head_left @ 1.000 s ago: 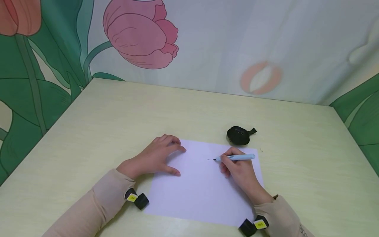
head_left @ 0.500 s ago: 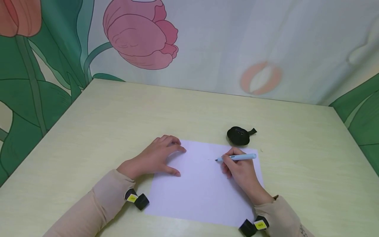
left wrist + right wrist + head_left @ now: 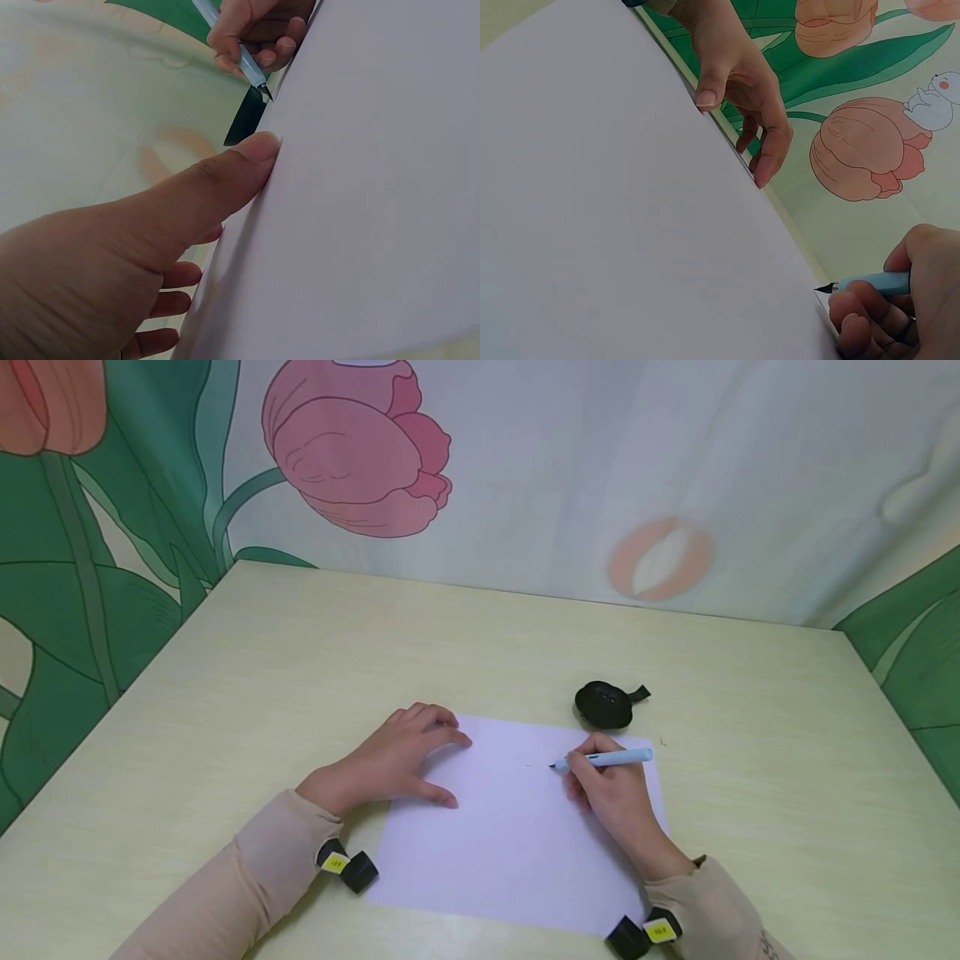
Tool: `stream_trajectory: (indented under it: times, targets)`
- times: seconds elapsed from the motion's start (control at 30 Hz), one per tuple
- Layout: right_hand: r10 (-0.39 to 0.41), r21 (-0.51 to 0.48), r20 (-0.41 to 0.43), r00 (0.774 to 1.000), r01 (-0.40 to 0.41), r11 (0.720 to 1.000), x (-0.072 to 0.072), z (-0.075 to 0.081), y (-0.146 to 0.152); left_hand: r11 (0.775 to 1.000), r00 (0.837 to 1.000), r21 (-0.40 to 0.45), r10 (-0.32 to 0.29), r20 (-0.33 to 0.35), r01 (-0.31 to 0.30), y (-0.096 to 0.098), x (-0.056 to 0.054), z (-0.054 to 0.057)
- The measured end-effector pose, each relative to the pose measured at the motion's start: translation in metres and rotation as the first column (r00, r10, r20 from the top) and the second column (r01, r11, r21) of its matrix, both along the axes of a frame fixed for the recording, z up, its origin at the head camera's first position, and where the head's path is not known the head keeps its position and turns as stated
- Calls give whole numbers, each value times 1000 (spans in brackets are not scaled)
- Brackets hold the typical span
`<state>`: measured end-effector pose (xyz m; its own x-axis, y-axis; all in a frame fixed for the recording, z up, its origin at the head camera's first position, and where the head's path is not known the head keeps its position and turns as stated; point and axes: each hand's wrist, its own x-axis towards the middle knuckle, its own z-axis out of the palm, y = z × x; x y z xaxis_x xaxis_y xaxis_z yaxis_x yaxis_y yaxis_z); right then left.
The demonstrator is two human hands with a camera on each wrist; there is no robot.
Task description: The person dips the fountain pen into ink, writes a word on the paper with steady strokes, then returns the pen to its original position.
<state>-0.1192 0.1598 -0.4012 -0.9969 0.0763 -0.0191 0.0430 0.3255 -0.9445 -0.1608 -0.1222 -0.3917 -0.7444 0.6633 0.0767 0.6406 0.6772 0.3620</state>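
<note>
My right hand [image 3: 611, 789] pinches a light blue fountain pen [image 3: 615, 758], its dark nib pointing left, right at the sheet. A white sheet of paper [image 3: 495, 852] lies on the table under both hands. Just left of the nib shows a tiny dark mark [image 3: 528, 766] on the paper. My left hand [image 3: 397, 756] rests at the sheet's upper left with thumb and fingers spread, holding nothing. In the left wrist view the thumb [image 3: 255, 148] touches the paper. From the right wrist the nib [image 3: 826, 288] stands at the paper surface.
A rounded black object with a short tab [image 3: 603, 704] lies just beyond the sheet's top right edge. Black blocks with yellow labels sit at each wrist, such as the left block [image 3: 359, 872]. A flower-printed curtain [image 3: 525, 485] hangs behind the pale wooden table [image 3: 787, 760].
My right hand with the fountain pen has slid slightly to the right, so the nib is a little farther from the small mark. My left hand has stayed in place.
</note>
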Motion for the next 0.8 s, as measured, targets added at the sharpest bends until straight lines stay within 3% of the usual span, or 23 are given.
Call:
stream_trajectory:
  times: [0.8]
  targets:
    - [-85, 35, -5, 996, 85, 996, 2, 4, -1, 1000, 1000, -5, 10, 22, -10, 0, 1, 2]
